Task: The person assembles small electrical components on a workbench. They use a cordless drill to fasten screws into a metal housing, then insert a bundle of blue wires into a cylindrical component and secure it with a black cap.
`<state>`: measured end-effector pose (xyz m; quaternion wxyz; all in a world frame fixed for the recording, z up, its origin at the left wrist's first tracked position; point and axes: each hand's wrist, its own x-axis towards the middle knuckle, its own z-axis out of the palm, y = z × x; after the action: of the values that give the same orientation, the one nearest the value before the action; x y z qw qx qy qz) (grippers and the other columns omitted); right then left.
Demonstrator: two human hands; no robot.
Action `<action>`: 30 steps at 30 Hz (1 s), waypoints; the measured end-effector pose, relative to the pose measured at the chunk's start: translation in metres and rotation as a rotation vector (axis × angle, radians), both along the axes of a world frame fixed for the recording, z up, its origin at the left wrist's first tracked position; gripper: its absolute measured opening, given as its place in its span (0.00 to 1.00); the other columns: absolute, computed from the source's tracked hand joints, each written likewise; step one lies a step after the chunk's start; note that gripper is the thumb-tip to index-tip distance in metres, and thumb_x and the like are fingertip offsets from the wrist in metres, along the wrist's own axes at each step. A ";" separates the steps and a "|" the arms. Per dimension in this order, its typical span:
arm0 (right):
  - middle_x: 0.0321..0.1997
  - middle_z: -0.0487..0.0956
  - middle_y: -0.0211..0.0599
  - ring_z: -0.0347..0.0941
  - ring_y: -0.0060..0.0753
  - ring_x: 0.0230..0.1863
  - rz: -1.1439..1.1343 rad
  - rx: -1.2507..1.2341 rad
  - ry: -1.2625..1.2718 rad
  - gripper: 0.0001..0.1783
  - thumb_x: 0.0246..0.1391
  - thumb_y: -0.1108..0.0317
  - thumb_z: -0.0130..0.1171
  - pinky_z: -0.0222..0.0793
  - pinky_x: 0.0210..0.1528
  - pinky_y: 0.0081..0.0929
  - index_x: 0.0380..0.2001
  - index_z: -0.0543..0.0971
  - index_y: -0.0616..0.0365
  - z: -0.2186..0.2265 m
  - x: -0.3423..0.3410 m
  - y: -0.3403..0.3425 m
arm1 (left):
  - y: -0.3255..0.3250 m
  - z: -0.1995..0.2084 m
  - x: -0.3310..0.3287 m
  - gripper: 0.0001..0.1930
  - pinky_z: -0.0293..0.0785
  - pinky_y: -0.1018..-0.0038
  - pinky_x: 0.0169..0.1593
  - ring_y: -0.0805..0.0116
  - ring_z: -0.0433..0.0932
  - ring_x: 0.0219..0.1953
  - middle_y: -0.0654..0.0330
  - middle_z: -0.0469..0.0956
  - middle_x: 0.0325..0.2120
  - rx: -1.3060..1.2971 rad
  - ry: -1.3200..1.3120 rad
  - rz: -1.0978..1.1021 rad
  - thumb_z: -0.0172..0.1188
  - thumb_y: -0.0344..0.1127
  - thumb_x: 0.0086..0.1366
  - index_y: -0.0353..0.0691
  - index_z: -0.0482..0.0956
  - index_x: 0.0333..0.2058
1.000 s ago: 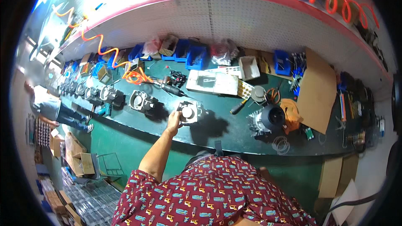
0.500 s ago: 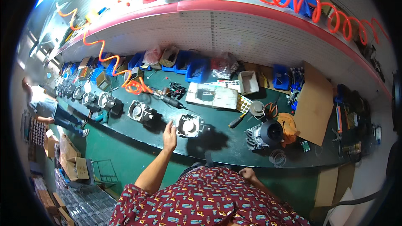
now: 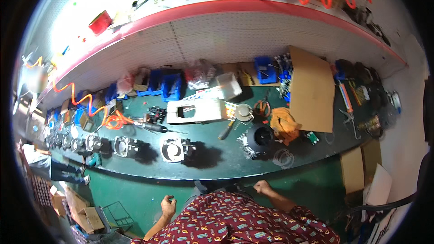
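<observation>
My left hand [image 3: 168, 206] hangs below the bench's front edge, fingers curled in, with nothing visible in it. My right hand [image 3: 262, 187] is also below the edge, closed like a loose fist near my waist, and no object shows in it. On the bench, closest to my left hand, stands a silver metal housing [image 3: 173, 150] with a round opening; neither hand touches it. A similar housing [image 3: 122, 146] stands to its left, and several more line up farther left. Right of centre sits a finned unit with a black round cover [image 3: 261, 138].
A screwdriver [image 3: 225, 131], orange-handled pliers [image 3: 262, 107], an orange cloth [image 3: 285, 124] and a cardboard sheet [image 3: 312, 95] lie on the bench [image 3: 217, 171]. A power driver [image 3: 153, 127] lies near a white block [image 3: 203, 111]. Blue bins [image 3: 171, 88] line the back. Another person [image 3: 38, 160] stands far left.
My left hand has left the side of the silver housing and dropped below the bench edge, its fingers now curled. The view has swung right; my right hand stays low.
</observation>
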<state>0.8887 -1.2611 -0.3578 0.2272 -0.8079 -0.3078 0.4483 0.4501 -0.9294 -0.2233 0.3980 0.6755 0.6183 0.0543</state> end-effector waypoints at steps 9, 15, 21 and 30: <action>0.16 0.77 0.32 0.74 0.27 0.18 -0.265 -0.225 0.340 0.14 0.57 0.63 0.57 0.69 0.18 0.31 0.21 0.81 0.58 0.026 0.004 0.038 | -0.013 0.025 0.016 0.13 0.77 0.72 0.33 0.70 0.79 0.25 0.55 0.82 0.23 -0.041 -0.110 0.097 0.62 0.32 0.61 0.30 0.81 0.42; 0.26 0.82 0.34 0.77 0.25 0.21 -0.318 -0.160 0.309 0.11 0.58 0.61 0.61 0.76 0.22 0.28 0.35 0.84 0.58 0.045 -0.003 0.066 | 0.003 0.022 0.020 0.13 0.75 0.72 0.31 0.74 0.77 0.24 0.58 0.81 0.22 -0.073 -0.163 0.038 0.62 0.32 0.62 0.31 0.80 0.43; 0.23 0.80 0.33 0.75 0.25 0.20 -0.449 -0.144 0.240 0.09 0.58 0.64 0.61 0.74 0.19 0.27 0.32 0.83 0.59 0.062 -0.040 0.066 | 0.045 -0.025 -0.011 0.12 0.76 0.70 0.32 0.72 0.77 0.24 0.58 0.82 0.24 -0.126 -0.227 -0.020 0.62 0.33 0.63 0.34 0.82 0.42; 0.20 0.80 0.35 0.77 0.27 0.18 -0.394 -0.210 0.054 0.09 0.53 0.67 0.62 0.74 0.19 0.30 0.26 0.84 0.62 0.100 -0.149 0.122 | 0.101 -0.052 -0.150 0.12 0.79 0.70 0.33 0.70 0.82 0.26 0.55 0.84 0.27 -0.281 -0.136 0.074 0.63 0.37 0.59 0.38 0.84 0.38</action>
<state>0.7398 -1.1392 -0.2578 0.2330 -0.8593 -0.0894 0.4465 0.2997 -0.8287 -0.2749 0.5274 0.5848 0.6157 0.0275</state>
